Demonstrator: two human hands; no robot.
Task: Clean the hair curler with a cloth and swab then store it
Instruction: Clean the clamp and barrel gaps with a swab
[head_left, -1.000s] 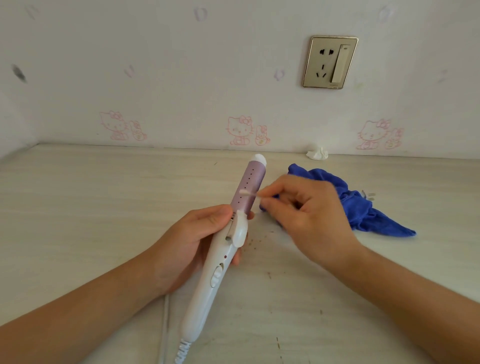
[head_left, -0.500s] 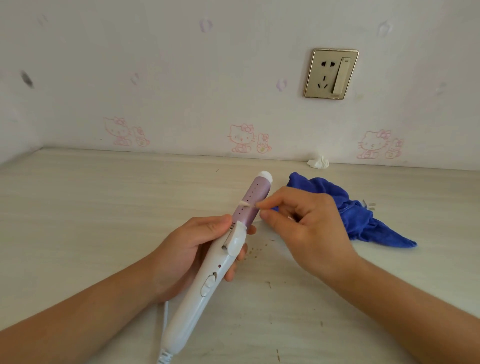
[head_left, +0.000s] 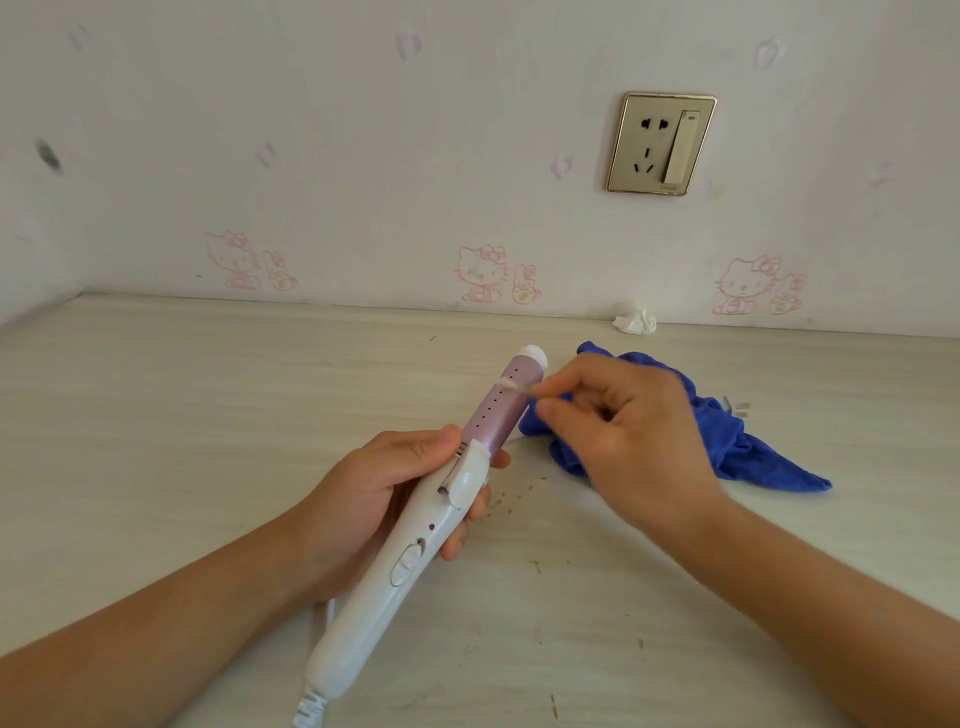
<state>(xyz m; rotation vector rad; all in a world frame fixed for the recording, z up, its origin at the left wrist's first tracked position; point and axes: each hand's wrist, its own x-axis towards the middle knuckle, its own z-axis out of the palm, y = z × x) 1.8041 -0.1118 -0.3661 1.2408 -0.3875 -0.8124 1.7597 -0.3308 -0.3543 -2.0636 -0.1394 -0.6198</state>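
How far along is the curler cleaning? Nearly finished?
The blue cloth lies loose on the table, so wiping looks done. Now the left hand grips the curler while the right hand pinches a swab against its purple barrel. Left: finishing the swabbing and storing the curler.

Hair curler (head_left: 422, 538): the handle is moulded in smooth, glossy white plastic. The barrel (head_left: 496, 413) is finished in a pale lilac coat with a soft satin sheen, pierced by a row of small holes and capped in white plastic. Swab (head_left: 505, 384): the tip is formed of fluffy white cotton. Cloth (head_left: 727, 447): blue fabric with a short, fuzzy pile, crumpled. Table (head_left: 208, 415): surfaced in a pale wood-grain pattern, matt, flecked with small brown crumbs (head_left: 511, 493). Wall (head_left: 363, 156): covered in matt printed paper. Socket plate (head_left: 644, 143): given a glossy, gold-toned metallic finish. Tissue (head_left: 635, 322): thin white paper, crumpled.
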